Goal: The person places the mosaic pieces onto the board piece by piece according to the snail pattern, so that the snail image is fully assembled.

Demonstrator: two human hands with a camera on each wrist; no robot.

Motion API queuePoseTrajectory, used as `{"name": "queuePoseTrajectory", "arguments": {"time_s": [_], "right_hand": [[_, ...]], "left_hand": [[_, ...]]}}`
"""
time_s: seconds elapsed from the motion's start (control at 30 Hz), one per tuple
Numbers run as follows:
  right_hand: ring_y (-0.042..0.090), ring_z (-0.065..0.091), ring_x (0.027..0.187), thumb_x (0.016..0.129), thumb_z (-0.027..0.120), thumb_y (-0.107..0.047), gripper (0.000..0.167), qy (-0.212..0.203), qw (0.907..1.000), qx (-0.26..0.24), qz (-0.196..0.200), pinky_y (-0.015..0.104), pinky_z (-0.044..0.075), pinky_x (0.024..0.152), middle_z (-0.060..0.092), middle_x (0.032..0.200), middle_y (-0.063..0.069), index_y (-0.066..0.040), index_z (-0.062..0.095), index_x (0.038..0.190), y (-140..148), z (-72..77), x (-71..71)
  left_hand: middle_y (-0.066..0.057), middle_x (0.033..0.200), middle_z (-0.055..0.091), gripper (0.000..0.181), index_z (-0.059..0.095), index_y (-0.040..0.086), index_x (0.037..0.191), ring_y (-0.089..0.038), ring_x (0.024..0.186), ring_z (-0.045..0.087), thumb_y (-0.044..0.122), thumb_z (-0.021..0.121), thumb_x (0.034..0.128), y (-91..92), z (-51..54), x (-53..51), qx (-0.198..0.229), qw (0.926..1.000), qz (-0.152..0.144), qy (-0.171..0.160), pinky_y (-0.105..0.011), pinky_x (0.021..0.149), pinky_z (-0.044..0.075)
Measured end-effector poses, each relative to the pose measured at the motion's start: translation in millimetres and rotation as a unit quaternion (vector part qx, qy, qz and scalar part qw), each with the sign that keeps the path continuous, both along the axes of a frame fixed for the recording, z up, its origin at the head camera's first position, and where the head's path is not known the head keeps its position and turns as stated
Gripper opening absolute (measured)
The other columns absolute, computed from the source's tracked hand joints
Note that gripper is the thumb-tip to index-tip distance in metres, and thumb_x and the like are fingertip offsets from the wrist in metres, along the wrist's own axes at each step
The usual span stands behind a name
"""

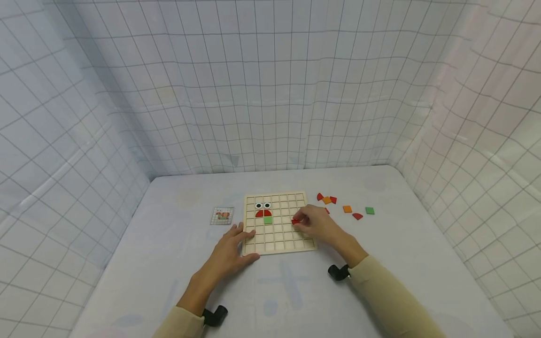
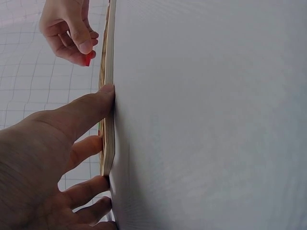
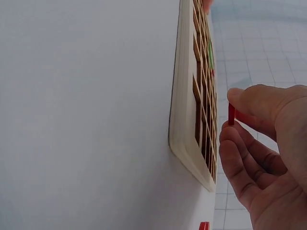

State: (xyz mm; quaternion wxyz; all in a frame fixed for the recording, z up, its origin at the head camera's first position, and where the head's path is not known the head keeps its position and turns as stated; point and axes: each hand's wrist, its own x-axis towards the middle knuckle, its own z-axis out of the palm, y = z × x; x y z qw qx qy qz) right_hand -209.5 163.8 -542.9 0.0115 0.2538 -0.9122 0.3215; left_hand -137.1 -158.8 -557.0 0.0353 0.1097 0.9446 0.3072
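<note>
A wooden grid board [image 1: 279, 239] lies on the table with two round eye tiles [image 1: 263, 205], two red quarter-circle tiles [image 1: 264, 213] and a green square tile [image 1: 268, 220] set in its cells. At the board's near left corner my left hand [image 1: 228, 251] rests with spread fingers; in the left wrist view its thumb [image 2: 91, 105] touches the board's edge. My right hand [image 1: 317, 225] pinches a small red tile [image 3: 231, 114] between thumb and fingertips, held above the right side of the board. That tile's full shape is partly hidden by the fingers.
Left of the board lies a small picture card [image 1: 222, 216] with a grid and a coloured figure. Several loose tiles lie to the right, among them an orange square [image 1: 347, 209], a red quarter-circle [image 1: 357, 216] and a green square [image 1: 369, 211]. Gridded white cloth [image 1: 270, 94] hangs behind the table.
</note>
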Motion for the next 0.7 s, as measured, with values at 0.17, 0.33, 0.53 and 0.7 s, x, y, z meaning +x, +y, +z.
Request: {"name": "queuePoseTrajectory", "arguments": {"time_s": [0.17,0.33,0.53,0.7], "right_hand": [[0.012,0.071,0.096,0.104,0.089,-0.013,0.016,0.005,0.9999,0.001,0.012,0.024,0.065,0.087,0.081,0.110,0.005,-0.007,0.083,0.117,-15.0,-0.8,1.7],[0.009,0.065,0.093,0.105,0.090,-0.017,0.016,-0.009,0.9997,0.000,0.022,0.021,0.061,0.084,0.079,0.105,0.000,-0.009,0.085,0.117,-31.6,-0.6,3.0],[0.008,0.062,0.091,0.106,0.088,-0.018,0.015,-0.006,0.9987,0.014,0.050,0.020,0.056,0.081,0.076,0.103,-0.001,-0.010,0.085,0.118,-50.6,-1.1,4.4],[0.009,0.063,0.091,0.107,0.087,-0.018,0.013,0.001,0.9985,0.020,0.051,0.021,0.056,0.080,0.076,0.103,-0.001,-0.011,0.085,0.117,-62.7,-2.0,7.0]], "left_hand": [[-0.024,0.186,0.044,0.073,0.071,0.011,0.160,-0.051,0.177,0.035,0.031,0.099,0.0957,0.8,-0.1,-1.4,-0.009,0.9997,0.007,-0.020,-0.073,0.139,0.038],[-0.024,0.186,0.044,0.073,0.072,0.012,0.160,-0.051,0.177,0.035,0.033,0.099,0.0957,0.6,0.7,-0.7,-0.011,0.9997,0.006,-0.019,-0.073,0.139,0.038],[-0.026,0.184,0.046,0.073,0.073,0.012,0.159,-0.053,0.175,0.037,0.035,0.100,0.0947,0.4,1.4,-1.5,-0.008,0.9999,0.004,-0.011,-0.074,0.138,0.039],[-0.026,0.184,0.046,0.073,0.073,0.012,0.159,-0.053,0.175,0.037,0.035,0.099,0.0950,0.6,1.7,-0.8,-0.004,0.9999,0.002,-0.010,-0.075,0.138,0.039]]}}
